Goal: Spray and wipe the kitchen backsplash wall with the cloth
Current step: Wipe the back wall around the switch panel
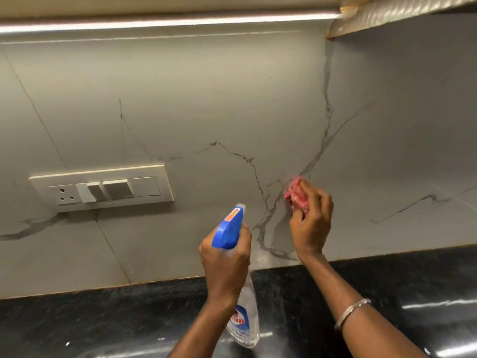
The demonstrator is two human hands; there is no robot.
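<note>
A grey, marble-look backsplash wall [206,99] with dark veins fills the view. At nine o'clock a white switch plate [102,187] with a socket [63,194] sits on it. A light strip [167,21] glows along twelve o'clock under a cabinet [154,3]. A glossy black speckled bench [103,319] spans six o'clock.

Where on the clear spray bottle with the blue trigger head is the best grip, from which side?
Wrap the narrow neck of the spray bottle under its blue trigger head, coming from behind, opposite the nozzle facing the marble-look backsplash. The left hand holds it there.
</note>
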